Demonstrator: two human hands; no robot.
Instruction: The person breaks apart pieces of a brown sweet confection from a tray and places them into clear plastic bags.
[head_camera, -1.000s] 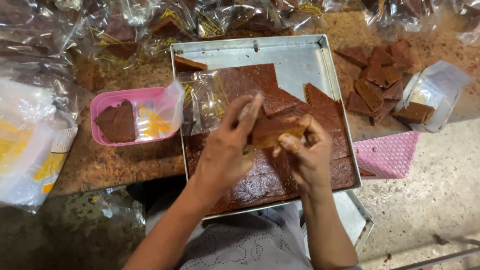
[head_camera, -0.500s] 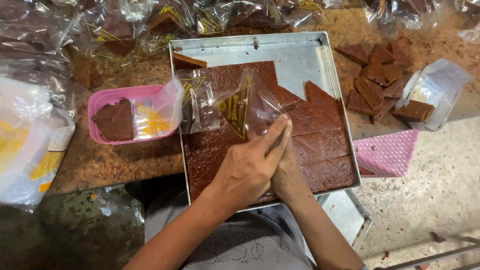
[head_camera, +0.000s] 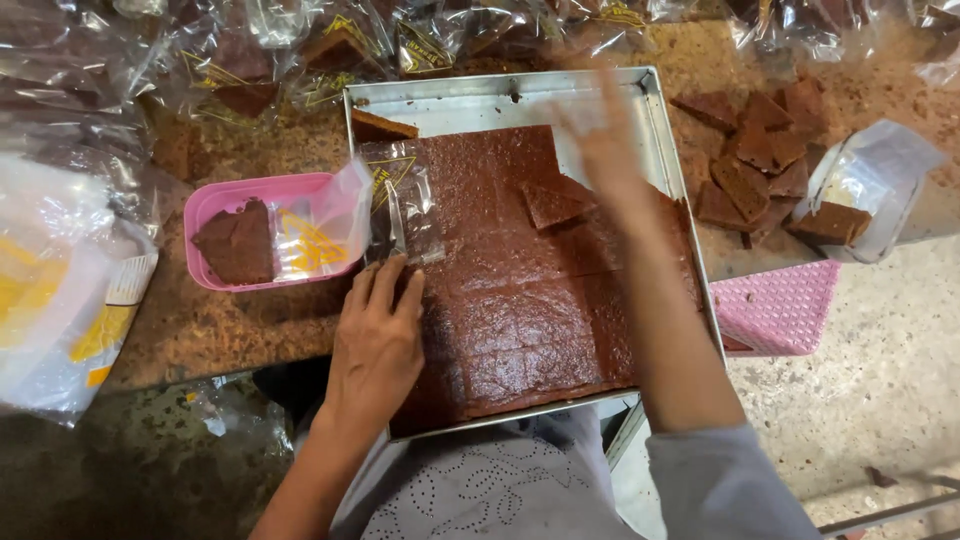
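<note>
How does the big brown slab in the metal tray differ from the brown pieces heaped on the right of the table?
The slab lies flat as one wide scored sheet in the metal tray; the heap of cut pieces is small separate wedges, piled at odd angles. The slab sits inside the tray, while the heap rests outside it on the table. Both share the same dark reddish-brown colour and look unwrapped.

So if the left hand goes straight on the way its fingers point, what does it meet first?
The left hand would probably first meet the clear plastic bag lying on the tray's left edge; its fingertips are already at the bag.
</note>
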